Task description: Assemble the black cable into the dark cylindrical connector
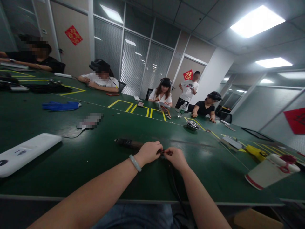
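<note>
A dark, stick-shaped tool, by its look an electric screwdriver (pixel 127 143), lies on the green table with its metal tip pointing left. My left hand (pixel 149 152) is closed over its rear end, fingertips pinched together. Close against it, my right hand (pixel 175 158) is closed too, thumb and fingers pinching a small dark piece at the end of a black cable (pixel 173 181). The fingers hide most of this piece, and whether it joins the tool cannot be made out. From there the cable runs down over the table's front edge.
On the left are a white power bank (pixel 35 151), a blurred device on a wire, and a blue glove-like item (pixel 61 106). A white paper cup (pixel 269 171) stands at right. Farther off are a metal bowl (pixel 193 125), a water bottle (pixel 182 109) and several people.
</note>
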`<move>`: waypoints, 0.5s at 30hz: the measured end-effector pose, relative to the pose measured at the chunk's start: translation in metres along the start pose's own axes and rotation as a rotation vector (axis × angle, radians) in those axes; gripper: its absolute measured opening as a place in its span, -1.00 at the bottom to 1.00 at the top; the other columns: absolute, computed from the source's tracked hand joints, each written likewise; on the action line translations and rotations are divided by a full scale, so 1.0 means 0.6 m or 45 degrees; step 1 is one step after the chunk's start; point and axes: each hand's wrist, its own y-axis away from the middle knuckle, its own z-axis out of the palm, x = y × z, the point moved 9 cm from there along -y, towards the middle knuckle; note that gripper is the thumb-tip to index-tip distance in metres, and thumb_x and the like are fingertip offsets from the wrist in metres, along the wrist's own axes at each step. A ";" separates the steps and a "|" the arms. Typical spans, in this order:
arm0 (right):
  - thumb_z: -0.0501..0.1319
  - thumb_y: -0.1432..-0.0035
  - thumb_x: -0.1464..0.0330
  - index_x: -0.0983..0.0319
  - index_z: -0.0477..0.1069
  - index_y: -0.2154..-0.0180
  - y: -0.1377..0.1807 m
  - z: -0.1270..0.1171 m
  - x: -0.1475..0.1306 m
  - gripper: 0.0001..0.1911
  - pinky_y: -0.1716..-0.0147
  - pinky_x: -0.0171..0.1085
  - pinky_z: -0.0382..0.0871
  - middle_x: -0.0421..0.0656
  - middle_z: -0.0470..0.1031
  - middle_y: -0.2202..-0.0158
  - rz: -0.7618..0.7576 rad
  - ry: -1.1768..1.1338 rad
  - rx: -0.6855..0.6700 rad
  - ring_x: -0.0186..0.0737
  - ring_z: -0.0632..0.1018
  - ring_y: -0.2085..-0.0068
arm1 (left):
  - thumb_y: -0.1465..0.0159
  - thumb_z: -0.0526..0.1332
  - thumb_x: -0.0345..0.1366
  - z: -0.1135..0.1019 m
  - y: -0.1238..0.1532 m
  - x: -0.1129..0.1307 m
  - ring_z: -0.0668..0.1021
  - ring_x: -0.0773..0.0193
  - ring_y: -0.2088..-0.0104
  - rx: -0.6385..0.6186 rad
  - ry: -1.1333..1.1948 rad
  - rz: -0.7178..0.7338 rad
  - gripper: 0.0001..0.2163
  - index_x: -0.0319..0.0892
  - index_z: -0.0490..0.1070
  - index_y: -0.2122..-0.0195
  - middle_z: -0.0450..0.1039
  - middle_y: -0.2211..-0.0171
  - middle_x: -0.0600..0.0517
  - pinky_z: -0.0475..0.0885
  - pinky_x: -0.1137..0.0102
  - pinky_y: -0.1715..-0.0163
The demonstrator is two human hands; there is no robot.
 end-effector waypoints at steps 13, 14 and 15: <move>0.22 -0.02 0.30 0.21 0.54 0.37 0.001 -0.006 0.006 -0.84 0.47 -0.37 0.26 -0.21 0.53 0.47 0.002 -0.044 0.046 -0.31 0.48 0.46 | -0.30 0.12 -0.25 0.002 0.003 0.010 0.48 0.23 0.27 0.029 -0.054 0.102 -0.87 -0.12 0.40 0.20 0.39 0.23 0.02 0.34 0.36 0.26; 0.22 -0.02 0.30 0.21 0.54 0.37 0.001 -0.008 0.005 -0.84 0.46 -0.37 0.27 -0.20 0.53 0.47 -0.006 -0.042 0.049 -0.31 0.48 0.46 | -0.30 0.12 -0.25 0.003 0.003 0.010 0.48 0.23 0.25 0.035 -0.056 0.109 -0.87 -0.12 0.40 0.20 0.39 0.22 0.01 0.34 0.35 0.25; 0.22 -0.02 0.30 0.21 0.54 0.37 0.002 -0.010 0.003 -0.84 0.45 -0.36 0.27 -0.20 0.53 0.46 -0.018 -0.040 0.054 -0.30 0.48 0.45 | -0.31 0.11 -0.24 0.004 0.003 0.010 0.48 0.23 0.24 0.039 -0.056 0.116 -0.86 -0.13 0.40 0.19 0.38 0.21 0.01 0.34 0.35 0.24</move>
